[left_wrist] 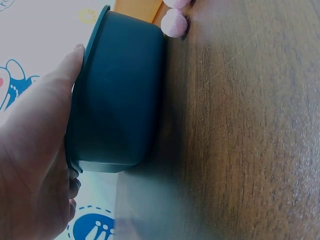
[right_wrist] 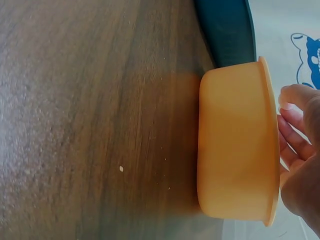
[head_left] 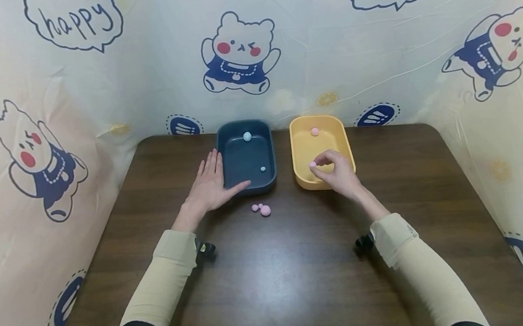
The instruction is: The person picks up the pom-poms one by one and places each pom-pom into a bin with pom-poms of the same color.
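The right hand pinches a pink ball over the right-side yellow tray; the left hand, fingers straight, touches the blue tray.

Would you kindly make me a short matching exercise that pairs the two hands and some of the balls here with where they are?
Things:
1. left hand
2. right hand
3. larger light blue ball
4. group of three pink balls

Places:
A. over the yellow tray, pinching a small pink ball
B. on the table, just in front of the dark blue tray
C. at the dark blue tray's rim, fingers outstretched
D. inside the dark blue tray, toward its far end

Right pairs: 1-C, 2-A, 3-D, 4-B
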The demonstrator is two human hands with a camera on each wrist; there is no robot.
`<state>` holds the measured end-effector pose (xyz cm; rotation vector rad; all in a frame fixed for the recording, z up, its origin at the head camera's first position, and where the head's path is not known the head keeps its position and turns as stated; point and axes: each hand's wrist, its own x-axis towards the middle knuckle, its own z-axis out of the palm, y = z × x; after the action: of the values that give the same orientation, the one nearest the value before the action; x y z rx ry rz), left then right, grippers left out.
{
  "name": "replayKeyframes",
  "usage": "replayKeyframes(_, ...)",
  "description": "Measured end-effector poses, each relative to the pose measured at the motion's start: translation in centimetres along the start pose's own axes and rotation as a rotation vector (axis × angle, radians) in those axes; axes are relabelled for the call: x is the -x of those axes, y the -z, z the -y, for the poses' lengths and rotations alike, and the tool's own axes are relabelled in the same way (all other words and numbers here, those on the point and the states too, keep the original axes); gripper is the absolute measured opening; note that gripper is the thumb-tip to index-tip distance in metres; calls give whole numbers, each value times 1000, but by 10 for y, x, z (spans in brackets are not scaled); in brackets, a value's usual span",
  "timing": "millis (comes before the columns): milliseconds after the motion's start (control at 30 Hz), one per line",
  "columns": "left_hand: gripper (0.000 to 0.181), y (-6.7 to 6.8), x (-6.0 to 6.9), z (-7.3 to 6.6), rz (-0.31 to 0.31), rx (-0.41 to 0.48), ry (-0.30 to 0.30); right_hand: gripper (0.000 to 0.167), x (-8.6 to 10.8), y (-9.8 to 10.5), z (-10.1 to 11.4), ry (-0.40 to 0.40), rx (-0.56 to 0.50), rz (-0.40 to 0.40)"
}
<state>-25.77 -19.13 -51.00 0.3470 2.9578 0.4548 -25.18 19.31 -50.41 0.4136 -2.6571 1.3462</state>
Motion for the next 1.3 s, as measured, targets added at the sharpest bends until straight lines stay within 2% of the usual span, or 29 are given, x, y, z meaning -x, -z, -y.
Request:
replayKeyframes(600,135,2,1,-2,-5,6,-1,29,2,0,-3,-11,-4,-30)
replayKeyframes(900,135,2,1,-2,-9,-7,-1,37,7,-2,10,95,-2,-50)
replayKeyframes(1167,134,2,1,-2,-8,-4,-3,52,19,-6,23,185,1,-22)
replayKeyframes(1300,135,1,1,-1,-2,-4,-4,58,24,-10,27,196,8,-2)
